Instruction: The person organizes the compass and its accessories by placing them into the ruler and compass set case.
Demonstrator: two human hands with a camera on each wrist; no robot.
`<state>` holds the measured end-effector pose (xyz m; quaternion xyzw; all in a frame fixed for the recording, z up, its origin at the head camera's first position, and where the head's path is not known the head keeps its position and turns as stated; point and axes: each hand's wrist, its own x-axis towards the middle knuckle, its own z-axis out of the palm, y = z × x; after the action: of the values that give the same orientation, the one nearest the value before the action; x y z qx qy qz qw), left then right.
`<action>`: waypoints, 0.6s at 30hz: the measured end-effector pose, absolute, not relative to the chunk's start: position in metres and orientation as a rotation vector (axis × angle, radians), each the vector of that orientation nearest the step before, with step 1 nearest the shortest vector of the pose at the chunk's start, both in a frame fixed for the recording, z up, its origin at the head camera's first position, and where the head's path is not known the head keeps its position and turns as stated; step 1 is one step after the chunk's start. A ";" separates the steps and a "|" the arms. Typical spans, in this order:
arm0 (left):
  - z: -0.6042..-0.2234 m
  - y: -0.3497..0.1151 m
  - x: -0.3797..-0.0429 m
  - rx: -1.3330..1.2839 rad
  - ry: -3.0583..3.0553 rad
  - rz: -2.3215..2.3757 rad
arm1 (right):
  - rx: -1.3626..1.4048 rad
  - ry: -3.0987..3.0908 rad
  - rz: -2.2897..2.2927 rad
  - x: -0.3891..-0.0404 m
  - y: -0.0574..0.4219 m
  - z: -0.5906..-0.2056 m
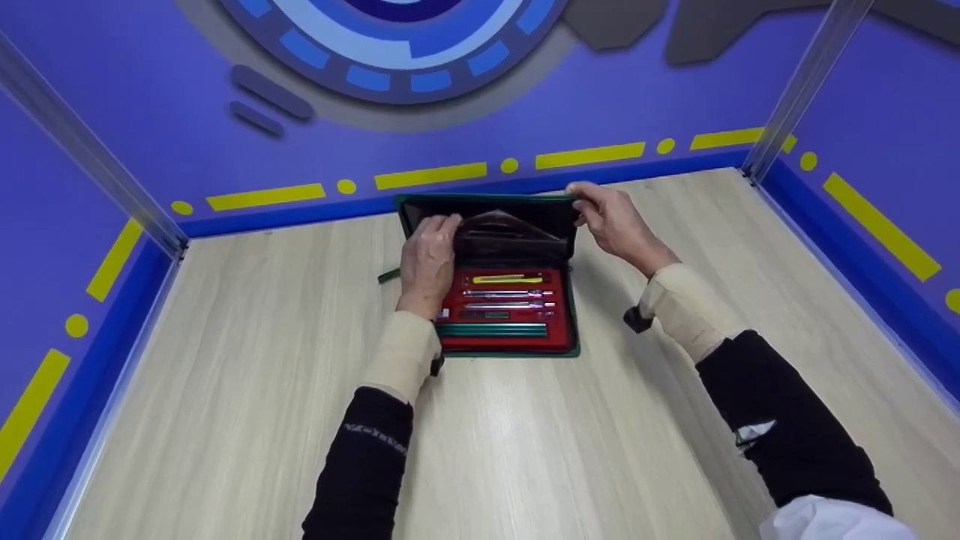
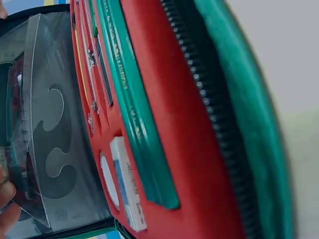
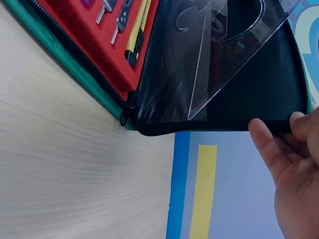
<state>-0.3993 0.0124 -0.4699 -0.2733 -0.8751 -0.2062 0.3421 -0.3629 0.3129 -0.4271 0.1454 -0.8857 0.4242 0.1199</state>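
Note:
A green zippered drawing-set case (image 1: 574, 322) lies open on the table, its dark lid (image 1: 553, 217) raised at the back. My right hand (image 1: 616, 229) grips the lid's upper right corner between thumb and fingers. Over the lid's left part is my left hand (image 1: 430, 259), its fingertips (image 2: 6, 191) pinching the edge of a clear set square (image 3: 207, 84) at the lid pocket. A clear French curve (image 2: 55, 144) shows inside that pocket. The red tray (image 1: 559, 337) holds a yellow cutter (image 1: 506, 280), metal compasses (image 1: 506, 293), green pencils (image 1: 495, 329) and a white eraser (image 2: 127, 184).
The case stands on a light wood-grain table (image 1: 247, 390) near the back wall. Blue panels (image 1: 420, 139) with yellow marks enclose the table at the back and both sides. A green strap (image 1: 388, 276) sticks out left of the case.

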 end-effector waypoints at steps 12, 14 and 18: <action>-0.478 0.007 -0.401 -0.634 -2.254 -0.415 | 0.442 -2.610 1.212 -0.363 0.311 -0.427; -0.478 0.007 -0.401 -0.617 -2.279 -0.405 | 0.441 -2.605 1.219 -0.363 0.311 -0.427; -0.479 0.008 -0.401 -0.591 -2.357 -0.379 | 0.430 -2.600 1.224 -0.363 0.310 -0.426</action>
<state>-0.4006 0.0075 -0.4786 -0.2266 -0.9032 -0.1454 0.3343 -0.3625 0.3104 -0.4265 0.1468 -0.8886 0.4184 0.1177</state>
